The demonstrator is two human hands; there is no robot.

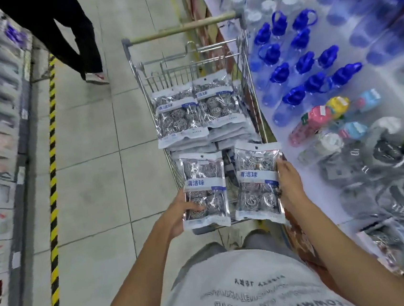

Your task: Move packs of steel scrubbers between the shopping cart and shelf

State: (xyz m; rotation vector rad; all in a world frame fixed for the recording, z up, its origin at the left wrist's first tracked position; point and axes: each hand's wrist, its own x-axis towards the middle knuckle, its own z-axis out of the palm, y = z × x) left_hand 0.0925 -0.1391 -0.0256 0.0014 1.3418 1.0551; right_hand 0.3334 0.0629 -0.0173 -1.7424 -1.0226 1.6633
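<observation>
A metal shopping cart stands in front of me, and stacks of steel scrubber packs fill its far half. My left hand grips one clear pack of steel scrubbers by its left edge, above the cart's near end. My right hand grips a second pack by its right edge, beside the first. Both packs face up with a white and blue label band. More scrubber packs lie on the shelf at the lower right.
The white shelf on the right carries blue-capped bottles, coloured bottles and dark round items. Another person in black trousers stands ahead on the left. A yellow-black floor stripe runs along the left shelving.
</observation>
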